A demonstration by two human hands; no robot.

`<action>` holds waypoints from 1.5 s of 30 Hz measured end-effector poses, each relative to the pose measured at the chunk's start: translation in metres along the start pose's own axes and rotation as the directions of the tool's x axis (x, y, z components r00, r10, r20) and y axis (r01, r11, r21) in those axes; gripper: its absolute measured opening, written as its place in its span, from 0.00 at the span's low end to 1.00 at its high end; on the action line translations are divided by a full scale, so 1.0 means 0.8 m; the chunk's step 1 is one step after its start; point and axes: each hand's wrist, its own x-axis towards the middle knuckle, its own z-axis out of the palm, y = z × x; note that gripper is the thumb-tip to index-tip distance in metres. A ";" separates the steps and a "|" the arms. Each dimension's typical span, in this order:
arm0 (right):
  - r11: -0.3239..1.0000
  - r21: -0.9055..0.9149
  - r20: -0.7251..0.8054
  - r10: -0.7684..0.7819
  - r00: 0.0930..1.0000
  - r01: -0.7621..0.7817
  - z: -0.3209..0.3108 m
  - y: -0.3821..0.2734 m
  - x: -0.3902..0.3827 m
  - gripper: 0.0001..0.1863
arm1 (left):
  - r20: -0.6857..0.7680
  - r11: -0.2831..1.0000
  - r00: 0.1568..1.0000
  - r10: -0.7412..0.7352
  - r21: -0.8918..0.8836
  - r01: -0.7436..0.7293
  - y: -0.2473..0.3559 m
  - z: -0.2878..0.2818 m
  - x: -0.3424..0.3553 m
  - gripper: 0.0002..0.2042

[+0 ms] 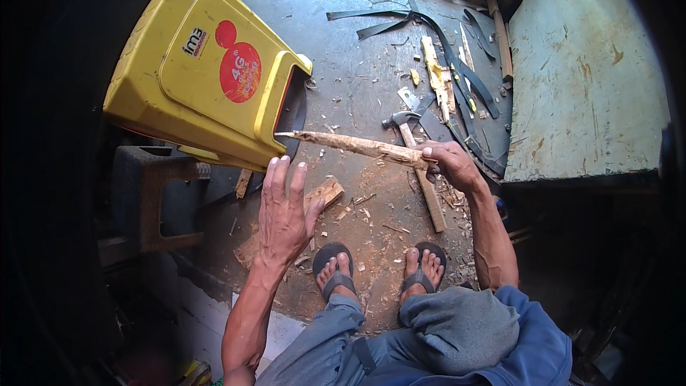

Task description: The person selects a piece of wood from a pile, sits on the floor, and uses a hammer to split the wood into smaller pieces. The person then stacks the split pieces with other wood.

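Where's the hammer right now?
Hammer: head view, right of centre, on the floor, handle passing beneath the wooden stick in the right hand.

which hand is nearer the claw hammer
Right. The right hand, holding a wooden stick, is close beside the claw hammer, on its right; the left hand is well to its left.

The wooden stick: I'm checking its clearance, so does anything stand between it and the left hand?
Nothing visible blocks the left hand from the middle of the wooden stick, which the right hand holds by one end. Only near its pale tip does a corner of the yellow plastic object show in between, at unclear depth.
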 end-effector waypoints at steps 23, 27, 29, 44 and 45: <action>0.870 -0.342 -0.479 0.164 0.862 -0.356 -0.035 0.211 -0.208 0.27 | 0.818 -0.182 0.394 0.420 -0.349 0.919 0.085 0.092 0.014 0.28; 0.764 -0.626 -0.380 -0.125 0.916 -0.155 -0.031 0.214 -0.181 0.23 | 0.834 0.495 0.536 -0.130 -0.414 0.764 0.065 0.121 0.003 0.29; 0.705 -0.703 -0.341 -0.218 0.914 -0.094 -0.044 0.208 -0.174 0.22 | 0.703 0.657 0.622 -0.345 -0.292 0.695 0.050 0.121 -0.010 0.24; 0.615 -0.775 -0.426 -0.341 0.838 -0.144 -0.054 0.211 -0.160 0.16 | -0.028 0.719 0.728 -0.685 -0.182 0.671 -0.050 0.162 -0.159 0.30; 0.603 -0.777 -0.441 -0.316 0.840 -0.181 -0.047 0.214 -0.158 0.17 | -0.071 0.748 0.750 -0.657 -0.187 0.637 -0.055 0.172 -0.161 0.31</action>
